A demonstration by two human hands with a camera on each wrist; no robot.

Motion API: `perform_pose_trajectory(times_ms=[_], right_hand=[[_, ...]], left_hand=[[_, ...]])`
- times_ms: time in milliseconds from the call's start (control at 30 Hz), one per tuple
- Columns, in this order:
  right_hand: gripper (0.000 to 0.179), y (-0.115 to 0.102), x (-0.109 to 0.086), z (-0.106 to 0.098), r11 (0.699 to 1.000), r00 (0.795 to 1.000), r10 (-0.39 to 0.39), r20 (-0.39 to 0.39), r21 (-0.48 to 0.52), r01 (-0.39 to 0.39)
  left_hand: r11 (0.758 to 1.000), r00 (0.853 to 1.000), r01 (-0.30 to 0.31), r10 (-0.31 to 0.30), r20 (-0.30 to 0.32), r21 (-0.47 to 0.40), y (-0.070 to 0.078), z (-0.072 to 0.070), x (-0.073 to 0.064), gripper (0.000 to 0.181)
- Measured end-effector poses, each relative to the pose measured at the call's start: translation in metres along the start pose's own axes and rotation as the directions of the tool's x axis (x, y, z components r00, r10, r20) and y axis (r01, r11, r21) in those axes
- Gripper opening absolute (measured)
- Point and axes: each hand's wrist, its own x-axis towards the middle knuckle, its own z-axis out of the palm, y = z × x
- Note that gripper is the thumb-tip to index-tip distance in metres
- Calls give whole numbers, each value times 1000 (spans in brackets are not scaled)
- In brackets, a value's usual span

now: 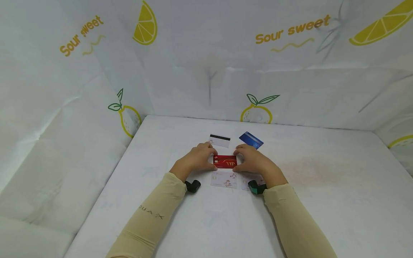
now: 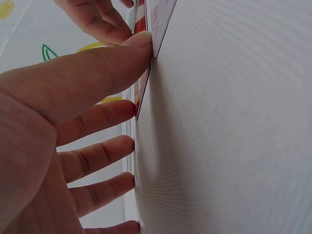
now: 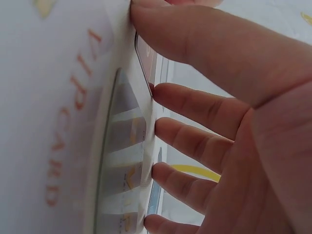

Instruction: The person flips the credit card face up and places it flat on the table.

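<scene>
A red VIP card [image 1: 224, 161] lies flat on the white table, its lettering facing up. At its left end my left hand [image 1: 197, 158] holds it, thumb at the near corner and index finger at the far one. My right hand [image 1: 255, 161] grips the right end the same way. In the left wrist view the left thumb [image 2: 105, 70] meets the card's near edge, while the other fingers are spread, tips down by the table. The right index finger [image 3: 200, 105] touches a card corner in the right wrist view.
Behind the red card lie a white card with a black stripe [image 1: 220, 141] and a tilted blue card [image 1: 250, 139]. A pale VIP card [image 1: 224, 179] lies in front. Another pale card [image 1: 246, 182] is partly hidden by my right wrist. Lemon-print cloth [image 1: 193, 82] hangs behind the table.
</scene>
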Motion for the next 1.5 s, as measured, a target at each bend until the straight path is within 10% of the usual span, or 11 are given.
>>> perform_pose_trajectory(times_ms=[1500], right_hand=[[41, 4, 1, -1, 1000, 1000, -1, 31, 9, 0]], left_hand=[[1000, 1000, 3, -3, 6, 1, 3, -2, -3, 46]])
